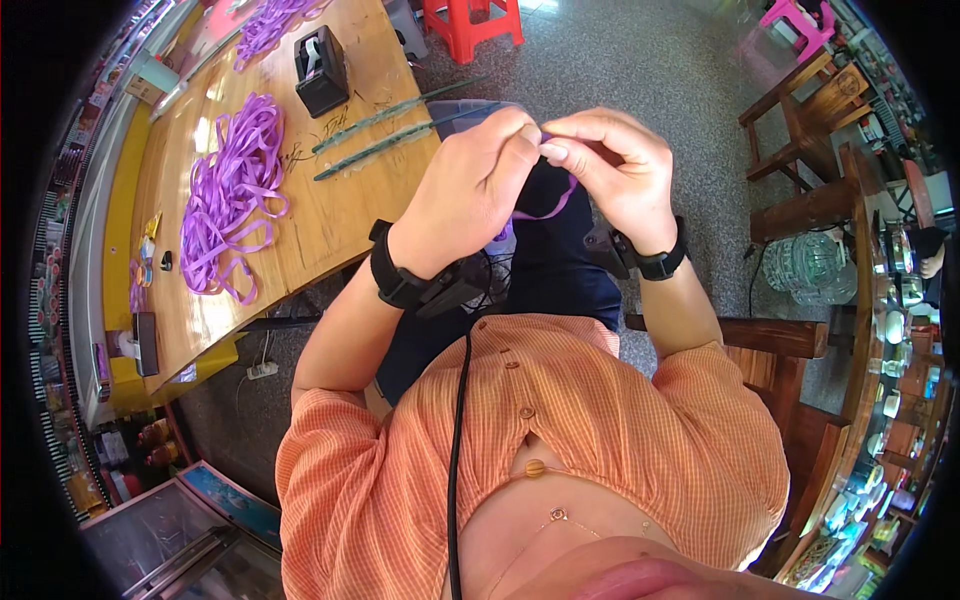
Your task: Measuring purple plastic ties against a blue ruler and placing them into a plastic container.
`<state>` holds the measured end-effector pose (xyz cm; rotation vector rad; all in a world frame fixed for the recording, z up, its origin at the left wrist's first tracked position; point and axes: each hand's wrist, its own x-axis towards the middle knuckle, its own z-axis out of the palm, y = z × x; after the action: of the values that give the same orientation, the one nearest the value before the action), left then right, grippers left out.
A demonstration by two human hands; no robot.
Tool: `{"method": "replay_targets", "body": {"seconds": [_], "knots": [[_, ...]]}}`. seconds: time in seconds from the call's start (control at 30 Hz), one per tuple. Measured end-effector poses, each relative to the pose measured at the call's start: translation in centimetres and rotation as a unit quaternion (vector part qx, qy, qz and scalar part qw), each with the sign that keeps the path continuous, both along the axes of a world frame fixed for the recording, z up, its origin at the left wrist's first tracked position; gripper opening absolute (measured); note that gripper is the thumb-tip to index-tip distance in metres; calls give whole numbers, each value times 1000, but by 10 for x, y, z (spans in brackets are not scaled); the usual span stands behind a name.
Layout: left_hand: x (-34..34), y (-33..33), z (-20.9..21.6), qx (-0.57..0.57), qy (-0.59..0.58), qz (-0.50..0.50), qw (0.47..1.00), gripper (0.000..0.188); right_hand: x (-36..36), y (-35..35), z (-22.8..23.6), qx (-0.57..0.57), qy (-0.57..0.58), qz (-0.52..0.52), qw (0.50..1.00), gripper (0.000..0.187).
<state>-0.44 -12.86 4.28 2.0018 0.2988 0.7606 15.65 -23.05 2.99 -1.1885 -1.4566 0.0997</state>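
Both hands meet above my lap, fingertips pinched on a purple ribbon (560, 203). A loose length of it hangs in a curve below the fingers. My left hand (470, 185) is closed, its thumb and forefinger pressed at the ribbon's upper part. My right hand (622, 165) pinches close beside it with thumb and forefinger. Most of the gripped part is hidden by the fingers. A tangled heap of purple ribbon (232, 195) lies on the wooden table (330, 225) to the left.
A black tape dispenser (322, 75) and two long dark green strips (385, 145) lie on the table. More purple ribbon (268, 28) is at its far end. A red stool (472, 25) stands ahead; wooden chairs (805, 120) and a large clear bottle (808, 265) are at right.
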Motion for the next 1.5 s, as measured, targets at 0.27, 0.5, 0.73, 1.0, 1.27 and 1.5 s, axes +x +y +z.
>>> {"method": "replay_targets", "body": {"seconds": [0.27,0.5,0.73,1.0,1.27,1.5], "knots": [[-7,-8,10,-195,24,-63,978,29,-4,0,1,75,-39,10,996,9],[-12,4,15,-479,31,-209,852,27,5,3,11,118,-164,11,979,11],[-8,-10,12,-130,9,-9,991,27,2,3,8,15,-28,30,999,13],[-16,-14,16,-11,-14,8,1000,23,-13,-3,15,-25,93,85,992,13],[-27,-9,29,-431,27,-174,885,29,-12,-2,11,97,-39,76,992,16],[-20,-7,23,-328,19,-82,941,31,-4,2,-2,-34,97,35,994,25]]}}
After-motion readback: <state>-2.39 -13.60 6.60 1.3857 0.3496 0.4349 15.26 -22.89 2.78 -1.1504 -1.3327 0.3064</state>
